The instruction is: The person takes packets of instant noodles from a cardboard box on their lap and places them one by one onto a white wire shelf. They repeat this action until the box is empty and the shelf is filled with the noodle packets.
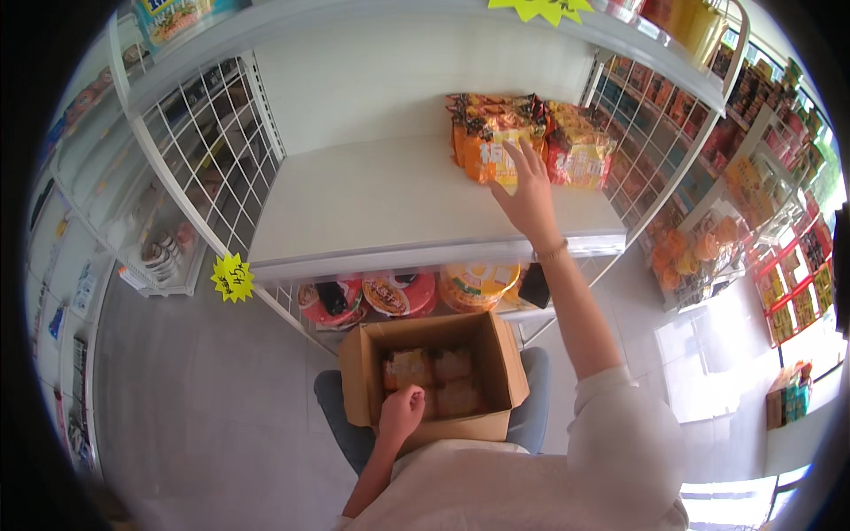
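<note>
My right hand (524, 192) reaches over the shelf board (372, 199), fingers spread and nothing held. It is in front of a row of orange food packets (475, 156), probably noodles; I cannot tell whether it touches them. Red packets (581, 156) stand beside that row on the right. Below, an opened cardboard box (458, 428) rests at my lap with its flaps out. Several packets (408, 368) lie inside, dim and partly blurred. Over the box's near left side is my left hand (402, 413), its fingers curled, with nothing visible in them.
Under the shelf board sit red instant noodle bowls (402, 292) and a yellow one (478, 285). White wire grids (206, 139) flank the shelf on both sides. A yellow star-shaped price tag (232, 277) sticks out at the front left corner. An upper shelf (372, 40) hangs overhead.
</note>
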The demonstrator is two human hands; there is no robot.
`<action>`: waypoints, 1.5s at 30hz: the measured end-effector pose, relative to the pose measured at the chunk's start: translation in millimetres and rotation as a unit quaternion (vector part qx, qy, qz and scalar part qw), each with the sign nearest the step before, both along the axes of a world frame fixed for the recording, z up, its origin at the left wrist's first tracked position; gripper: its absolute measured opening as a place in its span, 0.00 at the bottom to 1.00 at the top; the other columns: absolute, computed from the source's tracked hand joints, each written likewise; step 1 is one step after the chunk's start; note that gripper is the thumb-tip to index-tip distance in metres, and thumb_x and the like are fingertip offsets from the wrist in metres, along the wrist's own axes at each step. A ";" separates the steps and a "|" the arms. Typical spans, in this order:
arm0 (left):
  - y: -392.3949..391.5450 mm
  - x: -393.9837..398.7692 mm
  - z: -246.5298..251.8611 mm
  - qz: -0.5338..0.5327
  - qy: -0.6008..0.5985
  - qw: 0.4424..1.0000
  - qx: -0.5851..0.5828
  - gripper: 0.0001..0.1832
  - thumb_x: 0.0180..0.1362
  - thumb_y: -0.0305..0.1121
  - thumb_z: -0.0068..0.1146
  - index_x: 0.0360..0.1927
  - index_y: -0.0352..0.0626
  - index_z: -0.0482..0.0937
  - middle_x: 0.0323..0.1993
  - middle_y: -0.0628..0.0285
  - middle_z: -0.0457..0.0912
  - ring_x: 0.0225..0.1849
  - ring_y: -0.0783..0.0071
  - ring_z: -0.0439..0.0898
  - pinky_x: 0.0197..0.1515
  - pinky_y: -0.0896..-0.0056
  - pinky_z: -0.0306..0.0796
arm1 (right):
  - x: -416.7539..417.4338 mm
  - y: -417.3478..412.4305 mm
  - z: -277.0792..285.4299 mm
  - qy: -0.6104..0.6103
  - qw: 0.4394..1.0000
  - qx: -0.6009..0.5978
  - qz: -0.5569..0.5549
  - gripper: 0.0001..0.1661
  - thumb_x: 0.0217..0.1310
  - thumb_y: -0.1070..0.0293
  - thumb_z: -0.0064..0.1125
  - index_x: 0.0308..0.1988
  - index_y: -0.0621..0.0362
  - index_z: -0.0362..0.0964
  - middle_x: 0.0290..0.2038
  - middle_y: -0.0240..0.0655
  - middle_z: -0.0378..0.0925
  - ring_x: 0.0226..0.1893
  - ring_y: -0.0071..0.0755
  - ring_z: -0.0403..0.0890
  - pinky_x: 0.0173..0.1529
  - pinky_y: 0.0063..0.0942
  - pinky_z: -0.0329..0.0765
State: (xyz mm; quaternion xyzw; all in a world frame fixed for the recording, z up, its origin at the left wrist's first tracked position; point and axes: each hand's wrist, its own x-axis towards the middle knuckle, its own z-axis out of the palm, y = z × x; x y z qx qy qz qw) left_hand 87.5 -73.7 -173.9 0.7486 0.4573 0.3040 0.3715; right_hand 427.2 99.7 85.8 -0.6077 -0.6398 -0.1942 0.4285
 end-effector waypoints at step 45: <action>74.6 105.6 -306.6 -0.365 0.297 0.880 -0.069 0.37 0.44 0.44 0.71 0.61 0.45 0.79 0.57 0.43 0.80 0.59 0.46 0.79 0.62 0.52 0.72 | -151.9 -250.8 -245.6 0.122 0.929 -0.343 0.072 0.07 0.60 0.64 0.60 0.31 0.54 0.74 0.23 0.37 0.79 0.26 0.41 0.83 0.27 0.39 0.79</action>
